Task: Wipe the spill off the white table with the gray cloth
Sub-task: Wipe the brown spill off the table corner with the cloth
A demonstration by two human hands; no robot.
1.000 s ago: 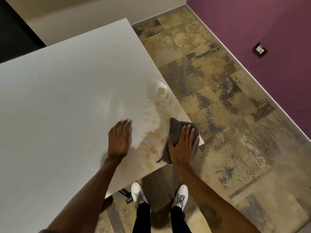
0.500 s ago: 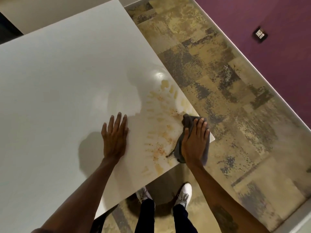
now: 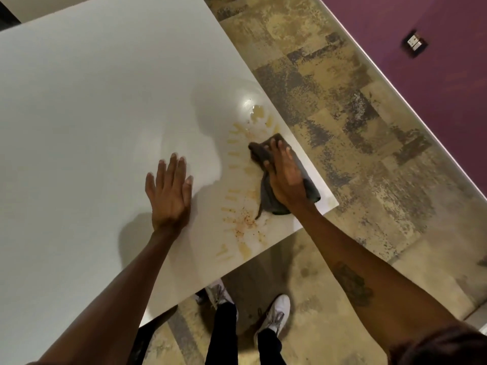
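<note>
Pressed flat under the right hand [image 3: 286, 177], palm down and fingers spread rather than closed around anything: a crumpled dark gray cloth [image 3: 271, 200], lying near the right corner of the glossy white rectangular table [image 3: 92, 101]. Planted open and empty on bare tabletop to the left, just beside the mess: the left hand [image 3: 170, 192]. Fanned out left of and beyond the cloth, touching its edge: a yellowish-brown spill [image 3: 243, 219] of streaks, reddish specks and a wet pool at the far end. Soft, light and limp by the look of it, likely to bunch or trail a loose corner unless pinned by a broad palm at its middle. Probably slick where wet, so firm downward pressure advisable. Much of the spill not yet cleared. Below the near edge, mottled tan carpet [image 3: 342, 127].
</note>
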